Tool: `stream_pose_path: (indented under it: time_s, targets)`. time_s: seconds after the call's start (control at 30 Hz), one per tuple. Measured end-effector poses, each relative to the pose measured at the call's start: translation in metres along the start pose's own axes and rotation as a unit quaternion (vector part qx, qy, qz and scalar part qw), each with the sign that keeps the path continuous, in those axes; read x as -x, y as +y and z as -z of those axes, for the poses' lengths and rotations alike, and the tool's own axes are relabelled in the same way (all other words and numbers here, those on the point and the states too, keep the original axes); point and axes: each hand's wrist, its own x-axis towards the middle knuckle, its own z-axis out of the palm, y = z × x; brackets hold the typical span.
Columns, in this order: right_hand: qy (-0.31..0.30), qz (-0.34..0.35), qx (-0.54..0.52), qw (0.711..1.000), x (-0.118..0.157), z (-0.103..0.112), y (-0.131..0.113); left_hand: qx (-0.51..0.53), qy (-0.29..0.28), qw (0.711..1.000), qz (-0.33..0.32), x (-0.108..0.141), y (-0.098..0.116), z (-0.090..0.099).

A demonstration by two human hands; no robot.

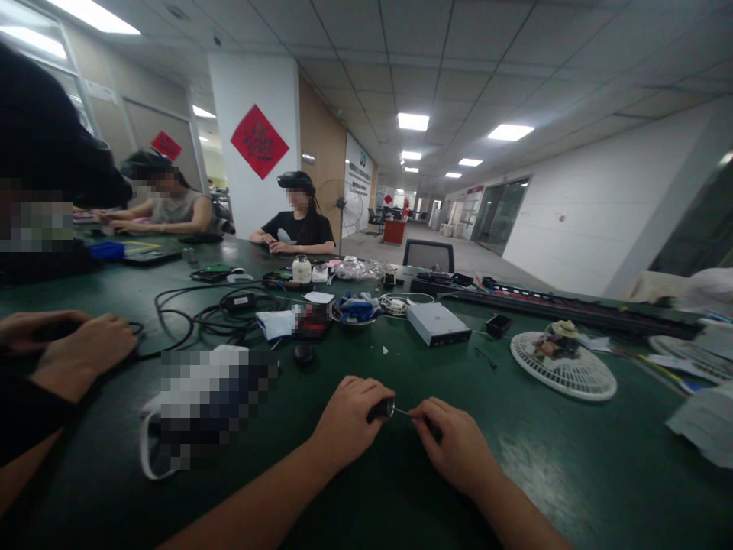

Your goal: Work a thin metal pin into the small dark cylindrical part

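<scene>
- Left grip (350, 418), in the head view, is closed around a small dark tube (388, 407), and the tube's round end faces right.
- Right grip (452, 439) pinches a thin metal stick (402, 412) that points at that end (I cannot tell if the two touch).
- So far, it looks like the tube and stick are picked up and lined up close together over the green desk (395, 504).
- I cannot see inside the tube, so I cannot tell what is done there or how much is left.
- Farther out sit a black mouse (304, 354) and a white box (438, 325).
</scene>
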Motion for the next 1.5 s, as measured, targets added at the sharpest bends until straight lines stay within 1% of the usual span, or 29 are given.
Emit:
stream_pose_path:
  time_s: [0.17, 0.27, 0.4, 0.5, 0.6, 0.67, 0.77, 0.87, 1.0, 1.07, 1.2, 1.27, 1.4, 1.5]
  targets:
    - [-0.038, 0.025, 0.003, 0.999, 0.0020, 0.0029, -0.0005, -0.011, 0.000, 1.000, 0.009, 0.0006, -0.0018, -0.0011]
    - [-0.030, 0.037, -0.010, 0.999, 0.0022, 0.0025, -0.0011, -0.009, -0.006, 1.000, 0.005, 0.0004, -0.0013, -0.0008]
    - [0.005, 0.000, 0.008, 1.000, 0.0000, 0.0003, 0.0009, -0.016, -0.004, 1.000, 0.003, 0.0001, 0.0003, 0.0003]
    - [-0.012, -0.015, 0.026, 0.999, -0.0007, 0.0001, 0.0031, -0.023, 0.004, 1.000, 0.010, 0.0000, 0.0002, 0.0010]
    - [-0.040, 0.021, 0.008, 0.999, 0.0007, 0.0013, 0.0026, -0.026, 0.003, 1.000, 0.016, 0.0000, -0.0003, 0.0015]
    - [-0.035, 0.036, 0.003, 0.999, 0.0015, 0.0017, 0.0014, -0.020, 0.003, 1.000, 0.014, 0.0000, -0.0004, 0.0017]
    - [-0.004, 0.009, 0.028, 1.000, 0.0009, 0.0009, 0.0017, -0.008, -0.004, 1.000, 0.006, -0.0001, -0.0005, 0.0014]
    - [0.001, -0.019, 0.040, 0.999, -0.0001, 0.0005, 0.0040, -0.010, -0.004, 1.000, 0.003, 0.0000, -0.0006, 0.0009]
    - [-0.028, 0.008, 0.017, 0.999, 0.0011, 0.0025, 0.0031, -0.010, 0.001, 1.000, 0.009, 0.0003, -0.0008, 0.0008]
    - [-0.031, 0.019, 0.011, 0.999, 0.0015, 0.0031, 0.0011, -0.007, 0.001, 1.000, 0.010, 0.0002, -0.0009, 0.0008]
    - [-0.006, -0.013, 0.024, 1.000, 0.0001, 0.0020, 0.0004, -0.007, -0.002, 1.000, 0.003, 0.0000, -0.0011, 0.0005]
    - [-0.016, -0.019, 0.027, 0.999, -0.0005, 0.0015, 0.0018, -0.014, -0.001, 1.000, 0.003, 0.0001, -0.0013, 0.0002]
    - [-0.048, 0.022, -0.010, 0.999, 0.0014, 0.0019, 0.0029, -0.018, -0.009, 1.000, 0.002, 0.0005, -0.0022, 0.0001]
    - [-0.039, 0.038, -0.026, 0.998, 0.0028, 0.0012, 0.0030, -0.018, -0.015, 1.000, -0.002, 0.0003, -0.0032, 0.0000]
